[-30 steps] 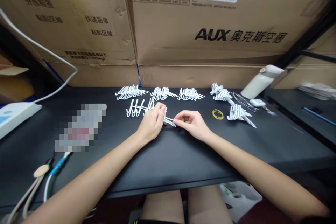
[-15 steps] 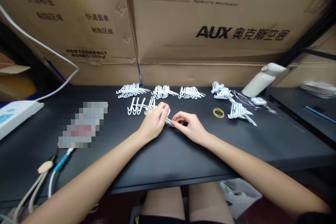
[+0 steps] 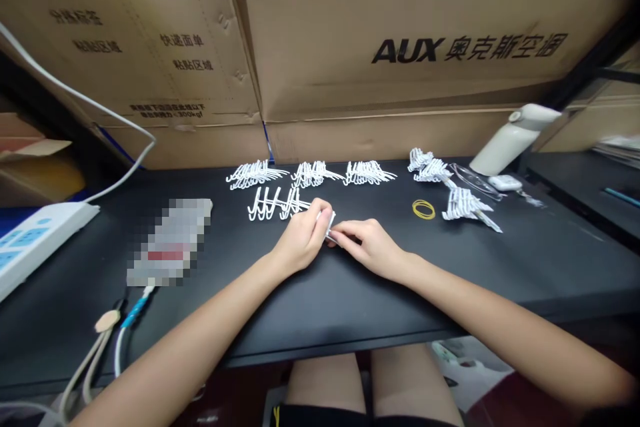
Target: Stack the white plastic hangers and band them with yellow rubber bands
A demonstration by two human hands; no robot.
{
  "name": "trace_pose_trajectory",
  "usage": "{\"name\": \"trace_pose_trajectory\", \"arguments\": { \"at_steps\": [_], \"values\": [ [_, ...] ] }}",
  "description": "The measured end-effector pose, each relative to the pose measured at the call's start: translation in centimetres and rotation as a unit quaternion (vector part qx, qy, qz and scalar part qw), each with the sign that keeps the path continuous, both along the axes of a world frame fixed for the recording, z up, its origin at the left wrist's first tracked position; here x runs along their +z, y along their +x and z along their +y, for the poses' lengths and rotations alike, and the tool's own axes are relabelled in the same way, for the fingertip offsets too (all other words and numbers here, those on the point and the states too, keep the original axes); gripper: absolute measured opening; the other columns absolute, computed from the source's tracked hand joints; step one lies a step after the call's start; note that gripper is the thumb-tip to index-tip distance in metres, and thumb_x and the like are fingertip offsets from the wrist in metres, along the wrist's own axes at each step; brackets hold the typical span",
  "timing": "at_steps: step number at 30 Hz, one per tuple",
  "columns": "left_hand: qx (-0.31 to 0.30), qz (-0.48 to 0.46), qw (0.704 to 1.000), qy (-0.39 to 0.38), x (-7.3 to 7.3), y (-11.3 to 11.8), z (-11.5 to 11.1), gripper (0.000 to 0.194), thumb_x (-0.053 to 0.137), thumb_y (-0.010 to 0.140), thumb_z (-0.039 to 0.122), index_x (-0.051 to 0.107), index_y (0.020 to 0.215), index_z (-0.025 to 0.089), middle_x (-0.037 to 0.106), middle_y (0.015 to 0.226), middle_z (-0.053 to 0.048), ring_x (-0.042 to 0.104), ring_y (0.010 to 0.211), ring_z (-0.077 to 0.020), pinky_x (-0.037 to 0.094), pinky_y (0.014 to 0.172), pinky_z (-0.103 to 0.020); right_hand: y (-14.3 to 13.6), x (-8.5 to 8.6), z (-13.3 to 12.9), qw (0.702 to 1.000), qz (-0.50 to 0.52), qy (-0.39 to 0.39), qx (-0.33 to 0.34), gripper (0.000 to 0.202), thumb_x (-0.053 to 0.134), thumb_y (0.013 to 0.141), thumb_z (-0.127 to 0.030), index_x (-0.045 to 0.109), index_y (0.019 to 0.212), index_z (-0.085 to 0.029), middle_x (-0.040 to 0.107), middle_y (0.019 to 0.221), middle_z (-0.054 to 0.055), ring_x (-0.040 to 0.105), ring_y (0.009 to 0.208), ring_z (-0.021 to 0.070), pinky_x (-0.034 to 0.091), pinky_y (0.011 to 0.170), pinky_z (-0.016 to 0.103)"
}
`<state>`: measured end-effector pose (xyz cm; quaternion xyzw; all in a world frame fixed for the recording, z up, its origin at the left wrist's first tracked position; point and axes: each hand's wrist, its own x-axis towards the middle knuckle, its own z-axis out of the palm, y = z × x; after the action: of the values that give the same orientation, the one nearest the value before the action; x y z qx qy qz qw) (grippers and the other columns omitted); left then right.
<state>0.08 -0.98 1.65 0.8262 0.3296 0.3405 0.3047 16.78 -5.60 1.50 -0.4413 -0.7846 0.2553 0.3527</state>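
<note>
White hooks (image 3: 331, 233) are closed in my left hand (image 3: 301, 238), with only a short part showing between the fingers. The fingertips of my right hand (image 3: 369, 247) pinch at the lower end of the same hooks. Just behind my left hand lie loose white hooks (image 3: 263, 205) in a short row, partly covered by the hand. Three heaps of white hooks (image 3: 316, 173) line the back of the black table (image 3: 320, 320). To the right rest bundled white hooks (image 3: 467, 205), near yellow rubber bands (image 3: 424, 217).
A pale bottle (image 3: 513, 141) leans at the back right, beside a small white case (image 3: 505, 183) and glasses (image 3: 475, 180). On the left are a blurred-out phone (image 3: 173, 240) with cables and a white power strip (image 3: 45, 240). Large cardboard boxes (image 3: 320, 87) stand behind.
The view has shifted slightly. Both hands stay together, and less of the held hooks shows between them. The hooks and other things on the table lie as before.
</note>
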Motion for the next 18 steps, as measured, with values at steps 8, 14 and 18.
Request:
{"name": "trace_pose_trajectory", "arguments": {
  "at_steps": [8,14,18],
  "values": [
    [-0.01,0.027,0.999,0.025,0.0,-0.09,-0.01,0.023,0.032,0.094,0.034,0.049,0.094,0.019,0.057,0.07,0.0,0.054,0.06,-0.0134,0.04,0.063,-0.024,-0.14,-0.37,0.23,0.99,0.088,-0.108,0.015,0.034,0.046,0.09,-0.039,0.065,0.075,-0.015,0.068,0.069,0.004,0.06,0.058,0.0125,0.047,0.06,0.023],
    [-0.012,0.019,0.999,0.032,0.15,-0.05,-0.15,0.028,0.029,0.095,0.033,0.052,0.096,0.018,0.059,0.071,0.0,0.056,0.061,-0.0133,0.041,0.065,-0.024,-0.17,-0.31,0.18,0.987,0.102,-0.117,0.035,0.038,0.046,0.09,-0.041,0.061,0.068,-0.014,0.062,0.062,0.003,0.055,0.054,0.0111,0.044,0.058,0.023],
    [-0.037,0.037,0.998,0.022,0.62,-0.11,-0.27,0.026,0.037,0.093,0.038,0.052,0.099,0.018,0.059,0.071,0.001,0.056,0.059,-0.0126,0.042,0.062,-0.024,-0.3,-0.34,0.16,0.977,0.136,-0.151,0.061,0.042,0.044,0.091,-0.045,0.057,0.066,-0.014,0.059,0.059,0.002,0.053,0.054,0.011,0.043,0.057,0.023]
  ]
}}
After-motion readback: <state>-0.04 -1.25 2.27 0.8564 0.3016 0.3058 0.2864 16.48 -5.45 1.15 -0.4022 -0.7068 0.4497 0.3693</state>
